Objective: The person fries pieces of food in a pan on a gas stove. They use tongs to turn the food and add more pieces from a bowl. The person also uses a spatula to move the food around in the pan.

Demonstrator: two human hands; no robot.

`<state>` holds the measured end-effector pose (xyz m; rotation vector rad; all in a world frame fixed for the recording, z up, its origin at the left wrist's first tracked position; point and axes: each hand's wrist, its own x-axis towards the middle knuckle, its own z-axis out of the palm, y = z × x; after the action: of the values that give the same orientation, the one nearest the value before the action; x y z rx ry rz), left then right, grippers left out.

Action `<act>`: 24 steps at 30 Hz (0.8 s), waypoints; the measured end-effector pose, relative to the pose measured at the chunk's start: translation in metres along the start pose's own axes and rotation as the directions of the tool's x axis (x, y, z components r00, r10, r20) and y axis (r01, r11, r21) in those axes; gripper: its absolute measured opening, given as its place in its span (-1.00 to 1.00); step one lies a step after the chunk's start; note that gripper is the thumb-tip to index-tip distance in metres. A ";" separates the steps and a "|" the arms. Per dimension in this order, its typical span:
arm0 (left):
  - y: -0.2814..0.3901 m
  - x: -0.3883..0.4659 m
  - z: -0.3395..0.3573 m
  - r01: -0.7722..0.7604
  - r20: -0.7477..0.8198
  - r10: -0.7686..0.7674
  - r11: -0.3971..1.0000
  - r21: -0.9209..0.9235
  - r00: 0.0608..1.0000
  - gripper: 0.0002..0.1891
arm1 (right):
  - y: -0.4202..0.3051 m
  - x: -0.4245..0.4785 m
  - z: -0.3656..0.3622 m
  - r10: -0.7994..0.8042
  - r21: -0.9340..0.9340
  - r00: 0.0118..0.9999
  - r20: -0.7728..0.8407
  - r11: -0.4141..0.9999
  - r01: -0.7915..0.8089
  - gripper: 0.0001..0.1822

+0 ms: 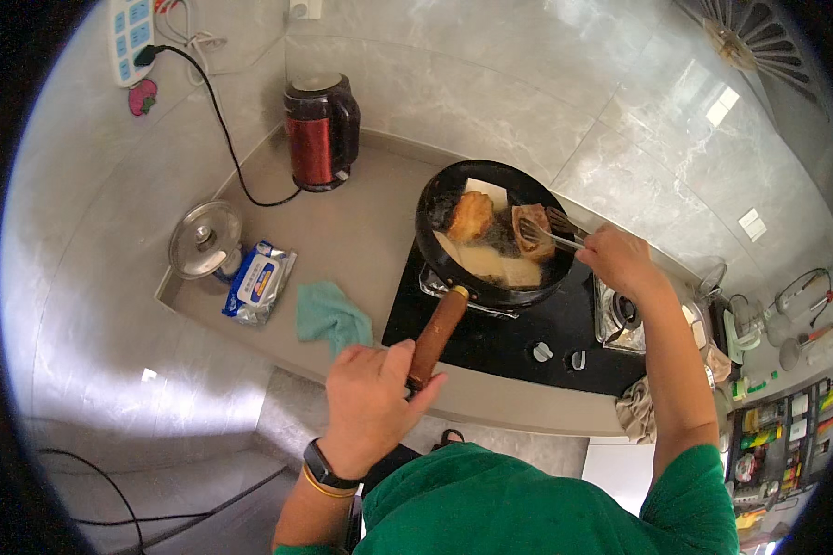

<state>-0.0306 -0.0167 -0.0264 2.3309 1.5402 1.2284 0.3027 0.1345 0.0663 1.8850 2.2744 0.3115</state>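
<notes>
My left hand [369, 388] is wrapped around the end of the brown wooden handle [439, 333] of a black frying pan [427, 239]. The pan stands over the left burner. My right hand [616, 260] grips metal tongs with slotted heads [566, 241] and reaches in over the pan's right side. The tongs' heads are at a browned slice of food [527, 220]; how firmly they pinch it is hard to tell. Also in the pan are a golden-brown piece [470, 215], a pale square slice [491, 192] and several pale slices [482, 262] near the handle, with bubbling oil around them.
The black gas hob [472, 354] has two knobs [543, 352] and a right burner [625, 312]. Left of it lie a teal cloth [333, 316], a wet-wipes pack [258, 283] and a glass lid [205, 239]. A red kettle [312, 149] with a trailing cord [229, 146] stands behind.
</notes>
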 end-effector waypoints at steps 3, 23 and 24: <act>-0.010 -0.001 0.006 -0.030 -0.028 0.028 0.995 -0.095 0.999 -0.49 | -0.014 -0.001 -0.006 0.057 -0.003 0.997 0.042 0.998 -0.057 -0.68; -0.037 0.013 0.013 -0.171 -0.010 0.175 0.945 -0.277 0.984 -0.56 | -0.061 0.070 -0.030 0.043 -0.246 0.997 -0.058 0.968 -0.056 -0.69; -0.038 0.013 0.013 -0.169 -0.009 0.174 0.945 -0.281 0.985 -0.56 | -0.066 0.072 -0.040 0.056 -0.230 0.998 -0.005 0.972 -0.055 -0.70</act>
<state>-0.0472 0.0170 -0.0457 2.3156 1.0896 1.3594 0.2169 0.1915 0.0872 1.8303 2.0835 0.5554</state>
